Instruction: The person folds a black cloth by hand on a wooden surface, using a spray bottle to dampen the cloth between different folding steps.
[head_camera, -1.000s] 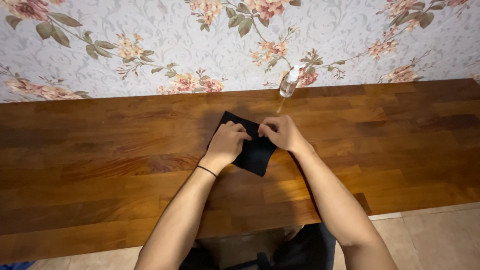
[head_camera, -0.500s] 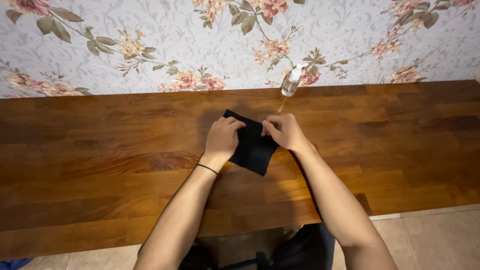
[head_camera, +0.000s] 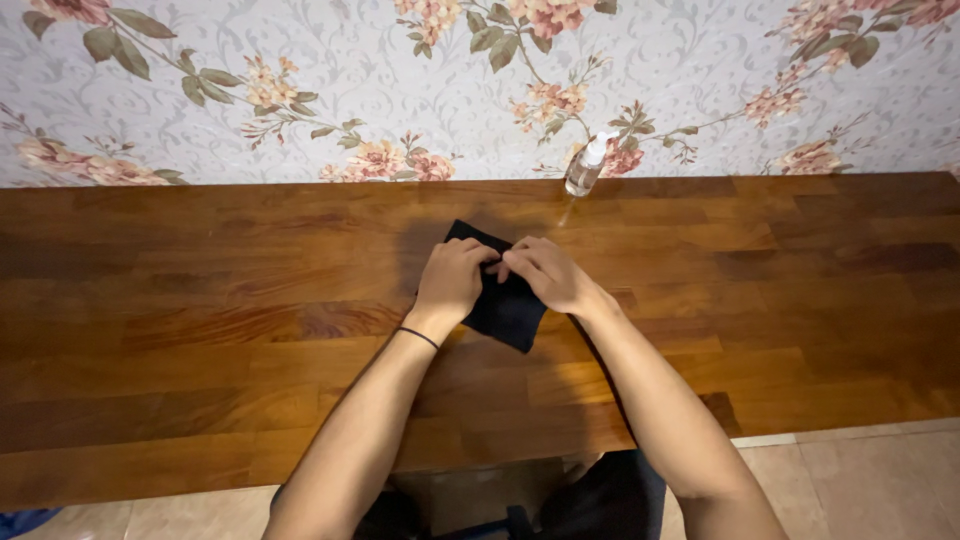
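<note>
A small folded black cloth (head_camera: 507, 312) lies on the wooden table (head_camera: 200, 320), near its middle. My left hand (head_camera: 452, 280) rests on the cloth's left part with fingers curled, pinching its upper edge. My right hand (head_camera: 545, 275) lies over the cloth's right part, its fingertips meeting those of the left hand at the top edge. Both hands cover much of the cloth. A thin black band circles my left wrist.
A small clear spray bottle (head_camera: 585, 165) with a white top stands at the table's back edge against the flowered wallpaper (head_camera: 300, 90). The table's front edge runs above a tiled floor (head_camera: 870, 480). My dark-clothed lap shows below it.
My right hand has slid left across the cloth until its fingertips meet the left hand's. The cloth's right edge has drawn in a little. The left hand has hardly moved.
</note>
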